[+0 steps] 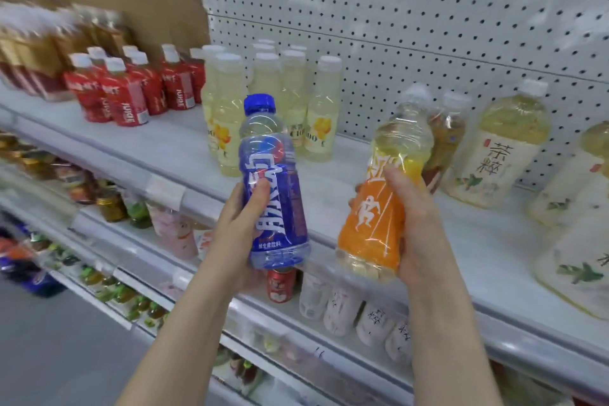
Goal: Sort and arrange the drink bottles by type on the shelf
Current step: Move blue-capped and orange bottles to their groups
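My left hand [235,234] grips a blue-labelled bottle [275,194] with a blue cap, held upright in front of the top shelf [171,145]. My right hand [417,224] holds an orange-labelled bottle [379,208] of yellow drink, tilted slightly right. Both bottles hang in the air just before the shelf's front edge. On the shelf behind stand red juice bottles [128,99] at the left, pale yellow bottles [296,102] in the middle, a brownish bottle [445,138] right behind the orange one, and large tea bottles [497,148] at the right.
A white pegboard [412,26] backs the shelf. Lower shelves [230,316] hold cans, small pale bottles and green bottles. A bare stretch of shelf lies between the yellow bottles and the brownish bottle. The grey floor [49,356] shows at the lower left.
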`<state>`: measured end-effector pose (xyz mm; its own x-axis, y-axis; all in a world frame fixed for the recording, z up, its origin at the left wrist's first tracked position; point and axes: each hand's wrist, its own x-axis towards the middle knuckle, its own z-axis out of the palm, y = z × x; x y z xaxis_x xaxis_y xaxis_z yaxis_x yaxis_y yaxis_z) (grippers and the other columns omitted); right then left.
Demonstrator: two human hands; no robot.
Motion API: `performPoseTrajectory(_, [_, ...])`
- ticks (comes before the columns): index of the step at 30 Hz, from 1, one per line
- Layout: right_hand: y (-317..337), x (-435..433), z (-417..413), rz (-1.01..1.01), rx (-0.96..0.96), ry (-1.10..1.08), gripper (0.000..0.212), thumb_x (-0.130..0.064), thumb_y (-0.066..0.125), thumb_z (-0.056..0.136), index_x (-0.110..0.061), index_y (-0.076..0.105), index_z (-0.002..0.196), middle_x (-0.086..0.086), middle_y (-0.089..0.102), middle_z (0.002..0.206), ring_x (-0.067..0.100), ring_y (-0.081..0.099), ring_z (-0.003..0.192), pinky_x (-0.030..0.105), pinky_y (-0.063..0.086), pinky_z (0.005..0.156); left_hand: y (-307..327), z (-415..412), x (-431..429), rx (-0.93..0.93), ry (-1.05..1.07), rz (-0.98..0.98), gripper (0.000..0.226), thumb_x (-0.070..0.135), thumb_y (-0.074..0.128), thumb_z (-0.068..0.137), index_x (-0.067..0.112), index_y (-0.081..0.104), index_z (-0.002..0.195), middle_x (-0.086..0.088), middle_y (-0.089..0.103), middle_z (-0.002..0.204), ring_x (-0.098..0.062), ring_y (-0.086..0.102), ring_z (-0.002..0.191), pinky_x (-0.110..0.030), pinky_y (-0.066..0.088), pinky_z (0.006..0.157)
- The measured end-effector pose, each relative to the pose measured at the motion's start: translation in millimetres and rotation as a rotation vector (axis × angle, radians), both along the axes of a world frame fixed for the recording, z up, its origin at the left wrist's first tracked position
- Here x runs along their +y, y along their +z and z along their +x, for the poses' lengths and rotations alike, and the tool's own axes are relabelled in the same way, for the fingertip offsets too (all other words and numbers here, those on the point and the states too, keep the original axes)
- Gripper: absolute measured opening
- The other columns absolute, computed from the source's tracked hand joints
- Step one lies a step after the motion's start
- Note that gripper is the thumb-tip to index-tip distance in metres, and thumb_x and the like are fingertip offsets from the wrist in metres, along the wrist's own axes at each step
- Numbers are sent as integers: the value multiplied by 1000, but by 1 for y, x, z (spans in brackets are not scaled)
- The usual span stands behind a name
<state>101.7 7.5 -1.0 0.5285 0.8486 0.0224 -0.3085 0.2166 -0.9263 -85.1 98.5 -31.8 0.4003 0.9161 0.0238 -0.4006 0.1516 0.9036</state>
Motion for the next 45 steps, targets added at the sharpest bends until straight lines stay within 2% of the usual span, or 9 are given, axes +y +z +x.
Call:
performPoseTrajectory(3, [2, 18, -42, -4, -44, 72, 61, -41, 75, 73, -19, 57, 127, 11, 74, 87, 24, 73, 71, 38, 62, 60, -5, -40, 9, -5, 76, -55, 54, 42, 62, 79, 18, 59, 127, -3, 76, 99, -18, 74, 81, -33, 62, 65])
performPoseTrajectory(8, [-3, 63, -117, -13, -75, 180, 46, -33, 81, 77, -25, 64, 118, 16, 74, 94, 30, 73, 79, 42, 62, 64, -9, -118, 35, -8, 164, -77, 64, 50, 64, 83, 11, 57, 133, -7, 73, 98, -21, 72, 80, -33, 60, 64])
performPoseTrajectory(12, [-11, 111, -190, -33, -96, 234, 51, -33, 78, 73, -20, 66, 121, 16, 75, 96, 34, 72, 87, 43, 62, 70, -11, -193, 61, 23, 215, -74, 64, 50, 60, 76, 15, 58, 130, -5, 76, 98, -19, 74, 81, -32, 61, 66])
performPoseTrajectory(17, [-24, 179, -297, -26, -94, 306, 49, -32, 76, 70, -25, 62, 117, 5, 74, 87, 21, 74, 73, 37, 60, 62, -15, -301, 102, 75, 326, -82, 62, 51, 61, 78, 15, 59, 129, -9, 75, 107, -20, 74, 84, -32, 59, 64])
performPoseTrajectory(22, [-32, 237, -384, -30, -58, 398, 48, -33, 76, 73, -27, 62, 119, 7, 76, 91, 28, 74, 79, 49, 62, 74, -17, -391, 142, 119, 425, -80, 65, 54, 63, 73, 18, 60, 128, -4, 77, 100, -20, 75, 83, -35, 59, 67])
performPoseTrajectory(27, [-36, 296, -448, -78, -119, 510, 66, -42, 79, 74, -27, 55, 134, 12, 72, 108, 29, 76, 86, 46, 60, 75, -21, -450, 182, 82, 506, -135, 57, 51, 62, 77, 23, 60, 125, -5, 76, 107, -20, 75, 87, -37, 60, 73])
performPoseTrajectory(33, [-45, 381, -509, -100, -189, 594, 60, -40, 76, 88, -35, 48, 140, 8, 71, 119, 24, 77, 94, 43, 62, 79, -27, -505, 254, 97, 568, -132, 58, 50, 62, 77, 21, 59, 127, -4, 76, 105, -19, 75, 85, -32, 61, 65])
performPoseTrajectory(38, [-40, 472, -555, -68, -241, 646, 40, -46, 77, 85, -46, 56, 119, 2, 72, 115, 22, 76, 95, 48, 62, 86, -22, -546, 342, 91, 616, -109, 51, 48, 61, 83, 21, 60, 126, -6, 76, 107, -20, 75, 84, -34, 62, 65])
performPoseTrajectory(45, [-12, 603, -622, 27, -225, 654, 54, -40, 84, 68, -31, 59, 115, 0, 72, 94, 17, 72, 75, 33, 58, 63, -8, -607, 461, 79, 674, -55, 50, 48, 61, 80, 20, 63, 121, -8, 76, 107, -21, 74, 84, -43, 62, 75])
